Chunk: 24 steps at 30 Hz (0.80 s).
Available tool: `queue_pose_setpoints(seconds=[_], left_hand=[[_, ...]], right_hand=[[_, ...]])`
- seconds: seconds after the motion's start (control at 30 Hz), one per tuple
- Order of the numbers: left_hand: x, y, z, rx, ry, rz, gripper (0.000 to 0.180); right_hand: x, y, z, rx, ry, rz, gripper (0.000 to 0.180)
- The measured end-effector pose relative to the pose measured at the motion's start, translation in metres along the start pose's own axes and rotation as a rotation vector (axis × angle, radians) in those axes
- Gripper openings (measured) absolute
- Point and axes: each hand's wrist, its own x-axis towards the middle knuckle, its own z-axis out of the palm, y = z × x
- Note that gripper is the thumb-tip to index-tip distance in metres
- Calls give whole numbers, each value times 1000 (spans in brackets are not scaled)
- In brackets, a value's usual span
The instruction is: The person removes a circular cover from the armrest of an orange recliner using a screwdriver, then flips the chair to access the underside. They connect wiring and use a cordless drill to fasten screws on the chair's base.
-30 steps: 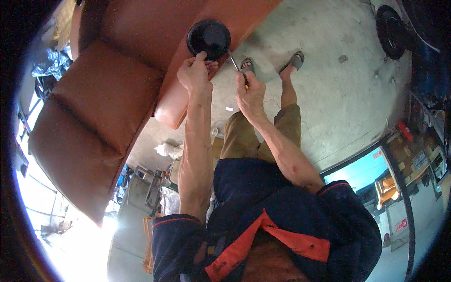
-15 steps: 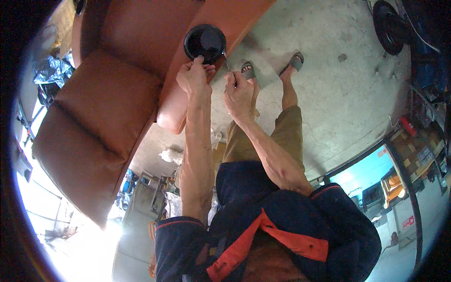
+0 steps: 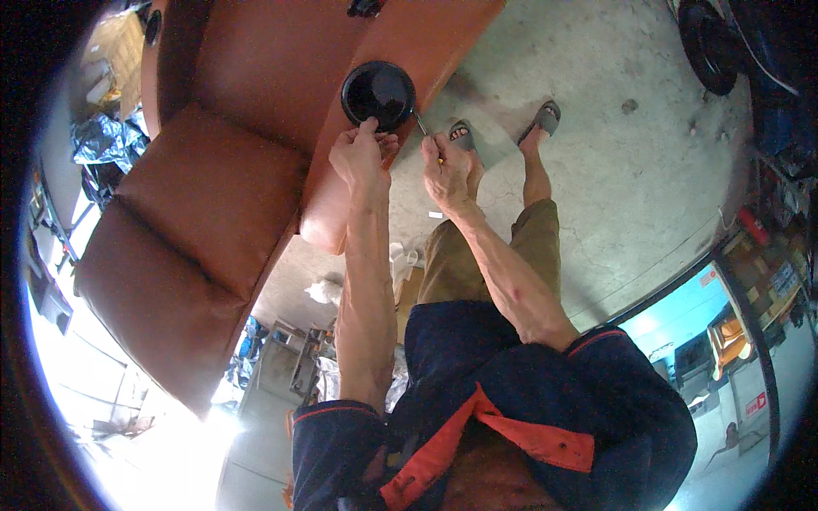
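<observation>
My left hand [image 3: 362,157] pinches the lower rim of a round black cup holder [image 3: 378,94] set in the brown seat's armrest [image 3: 409,60]. My right hand [image 3: 447,175], just beside, grips a thin tool [image 3: 420,125] whose tip touches the holder's edge.

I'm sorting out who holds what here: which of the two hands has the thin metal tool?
The right hand. It grips the thin metal tool, its tip at the black round cup on the brown seat's armrest, while the left hand touches the cup's rim.
</observation>
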Motion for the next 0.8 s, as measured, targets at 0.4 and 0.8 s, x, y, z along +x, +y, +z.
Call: queue_pose_setpoints(seconds=[0.4,0.8], left_hand=[[0,0,1,35,28,9,17],[-5,9,-12,370,2,205,23]], right_hand=[[13,-46,-52,-208,44,61,27],[23,-52,-55,-455,-91,-29,31]])
